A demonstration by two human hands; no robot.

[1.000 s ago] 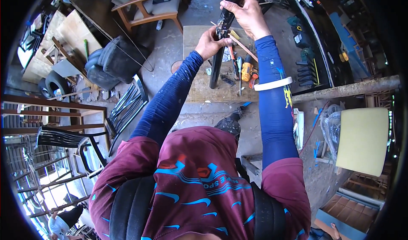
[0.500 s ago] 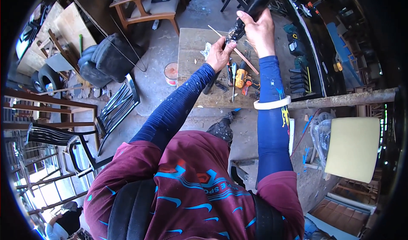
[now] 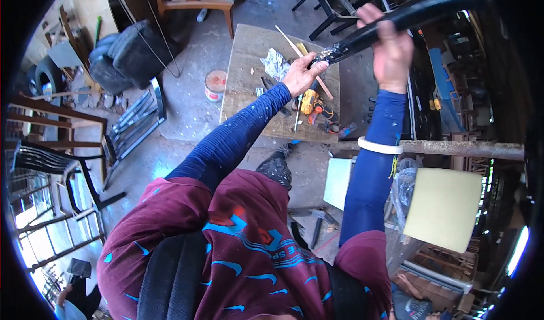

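Observation:
A long, curved, glossy black bar (image 3: 436,8), like a chair part, slants up to the right above the wooden table (image 3: 241,59). My left hand (image 3: 302,76) is closed on its lower end, where the surface is rough and flecked with pale spots. Farther up, my right hand (image 3: 392,62) has the bar between thumb and fingers; motion blurs it. Below on the tabletop lie a yellow cordless drill (image 3: 310,101), a screwdriver (image 3: 297,116), a thin wooden stick (image 3: 288,41) and crumpled wrapping (image 3: 276,65).
A paint-smeared tub (image 3: 215,84) stands left of the table. Black chair frames (image 3: 133,127) lie farther left, near dark cushions (image 3: 136,53). A horizontal rail (image 3: 464,149) and a cream padded panel (image 3: 445,206) are at the right. People show at both lower corners.
The bar has swung down to the right, from steep to flatter. My right hand has moved right with it, while my left hand stays at the lower end. The view has shifted slightly.

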